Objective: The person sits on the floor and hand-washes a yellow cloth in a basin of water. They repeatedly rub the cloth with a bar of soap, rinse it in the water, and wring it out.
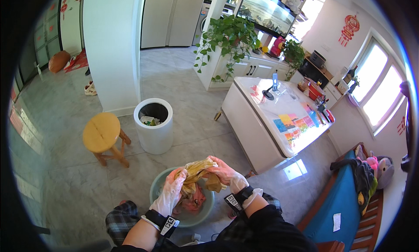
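Note:
Both my hands wear thin translucent gloves and hold a wet yellow-brown cloth [196, 172] over a pale green basin [154, 194]. My left hand [175, 183] grips the cloth's left side, and my right hand [226, 172] grips its right side. The cloth is bunched between them, with a flap hanging beneath my right hand. In the basin lies a pinkish-red cloth [195, 201] in cloudy water, partly hidden by the raised cloth. The basin stands on the floor between my knees.
Ahead stand a round wooden stool [102, 131] and a white trash bin [154, 139] holding some rubbish. A white table [258, 134] occupies the right side, bearing a phone stand [268, 94]. Further right is a wooden sofa with a blue cushion [337, 199]. Grey tile [196, 134] covers the floor.

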Demonstrator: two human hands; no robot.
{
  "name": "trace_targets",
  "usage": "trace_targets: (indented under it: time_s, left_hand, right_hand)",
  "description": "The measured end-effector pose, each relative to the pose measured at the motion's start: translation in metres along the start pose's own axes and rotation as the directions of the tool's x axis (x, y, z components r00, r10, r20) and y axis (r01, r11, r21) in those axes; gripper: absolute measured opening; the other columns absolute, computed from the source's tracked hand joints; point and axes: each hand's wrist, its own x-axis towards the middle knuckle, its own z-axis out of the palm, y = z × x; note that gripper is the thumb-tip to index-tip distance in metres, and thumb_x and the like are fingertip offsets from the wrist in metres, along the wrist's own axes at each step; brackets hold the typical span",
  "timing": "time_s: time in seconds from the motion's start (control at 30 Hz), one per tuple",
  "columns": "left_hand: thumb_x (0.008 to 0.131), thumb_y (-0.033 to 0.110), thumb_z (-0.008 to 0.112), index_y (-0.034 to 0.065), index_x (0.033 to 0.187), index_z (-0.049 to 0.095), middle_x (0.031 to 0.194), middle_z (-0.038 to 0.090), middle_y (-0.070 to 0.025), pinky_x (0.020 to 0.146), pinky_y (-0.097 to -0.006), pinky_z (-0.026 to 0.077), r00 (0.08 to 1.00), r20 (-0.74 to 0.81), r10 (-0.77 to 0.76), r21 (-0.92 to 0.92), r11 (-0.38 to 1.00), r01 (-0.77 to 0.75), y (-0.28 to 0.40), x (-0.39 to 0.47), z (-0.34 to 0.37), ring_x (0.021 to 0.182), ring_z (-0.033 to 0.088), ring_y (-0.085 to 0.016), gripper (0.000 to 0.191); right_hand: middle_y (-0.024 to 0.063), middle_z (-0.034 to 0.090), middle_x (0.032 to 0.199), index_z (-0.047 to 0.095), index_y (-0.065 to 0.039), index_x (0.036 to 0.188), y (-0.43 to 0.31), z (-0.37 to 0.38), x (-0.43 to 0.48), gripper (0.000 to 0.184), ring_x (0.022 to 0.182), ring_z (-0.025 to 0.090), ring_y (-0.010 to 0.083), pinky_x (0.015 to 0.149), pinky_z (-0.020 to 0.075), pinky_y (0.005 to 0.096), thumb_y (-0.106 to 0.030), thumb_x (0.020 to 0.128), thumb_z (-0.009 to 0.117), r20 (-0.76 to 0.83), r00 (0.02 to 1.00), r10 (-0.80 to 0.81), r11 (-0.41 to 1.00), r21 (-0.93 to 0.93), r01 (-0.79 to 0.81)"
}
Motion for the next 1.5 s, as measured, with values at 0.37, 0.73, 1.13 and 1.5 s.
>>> trace_targets:
  time_s: [0.37, 0.73, 1.13, 1.5]
  left_hand:
    - [0.099, 0.029, 0.053, 0.0064, 0.114, 0.054, 0.102, 0.060, -0.0061, 0.072, -0.0304, 0.052, 0.990, -0.088, -0.109, -0.297, 0.952, 0.079, -0.028, 0.008, 0.004, 0.082, 0.059, -0.015, 0.027]
    - [0.099, 0.026, 0.048, 0.0045, 0.122, 0.055, 0.114, 0.062, -0.0088, 0.087, -0.0336, 0.052, 1.000, 0.002, -0.017, -0.384, 0.923, 0.017, -0.073, 0.025, -0.022, 0.102, 0.062, -0.021, 0.032]
    - [0.100, 0.027, 0.045, 0.0053, 0.106, 0.060, 0.102, 0.064, -0.0073, 0.085, -0.0311, 0.049, 0.980, -0.159, 0.117, 0.036, 0.993, -0.113, -0.076, 0.029, -0.026, 0.097, 0.060, -0.017, 0.028]
    - [0.096, 0.027, 0.044, 0.0089, 0.125, 0.052, 0.115, 0.061, -0.0095, 0.094, -0.0329, 0.045, 0.950, 0.018, 0.310, 0.595, 0.761, -0.260, -0.118, 0.040, -0.074, 0.108, 0.058, -0.022, 0.035]
  right_hand:
    - [0.0105, 0.057, 0.102, 0.048, -0.008, 0.118, 0.011, 0.048, 0.012, 0.034, 0.096, 0.059, 0.0272, 0.086, 0.0510, 0.0432, -0.013, 0.087, 0.059, -0.179, 0.935, -0.308, 0.918, 0.201, 0.341]
    - [0.0130, 0.060, 0.092, 0.058, -0.009, 0.095, 0.033, 0.082, 0.017, 0.028, 0.091, 0.060, 0.0324, 0.078, 0.0487, 0.0397, -0.015, 0.071, 0.072, -0.158, 0.801, -0.578, 0.420, -0.899, 0.125]
    - [0.0189, 0.060, 0.075, 0.061, -0.002, 0.082, 0.045, 0.076, 0.022, 0.028, 0.073, 0.060, 0.0365, 0.066, 0.0493, 0.0411, -0.029, 0.077, 0.069, -0.272, 0.747, -0.607, 0.414, -0.910, 0.005]
    - [0.0208, 0.064, 0.077, 0.063, -0.002, 0.082, 0.052, 0.078, 0.025, 0.028, 0.074, 0.061, 0.0391, 0.068, 0.0500, 0.0415, -0.030, 0.081, 0.066, -0.305, 0.736, -0.604, 0.437, -0.900, -0.015]
